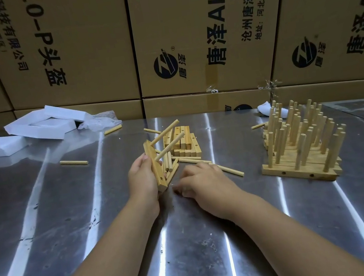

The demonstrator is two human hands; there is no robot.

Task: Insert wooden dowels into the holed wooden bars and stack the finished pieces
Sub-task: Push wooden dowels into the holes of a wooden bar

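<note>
At the left of the frame a stray dowel lies alone on the metal table, well apart from my work. The sheet looks slick, so anything round that I knock may roll off that way, out of reach.

Left of centre my left hand grips the bar on edge and tilted. Two dowels are already seated in it and point toward the upper middle of the frame. A hole shows open near the bar's lower end. If I push the next dowel in at an angle, the bar may twist in my fingers or the seated pair may work loose.

Just behind the bar, the loose dowels lie heaped against the pile of bare bars. The raised pair could catch that pile and topple it.

At centre my right hand lies palm down on the table, fingers curled at the heap's edge. I cannot tell whether they pinch a dowel, because the knuckles hide the tips. A poor pinch would send one skidding.

At the right the finished stack stands thick with upright dowels. Setting another piece on it carelessly could shift its layers.
</note>
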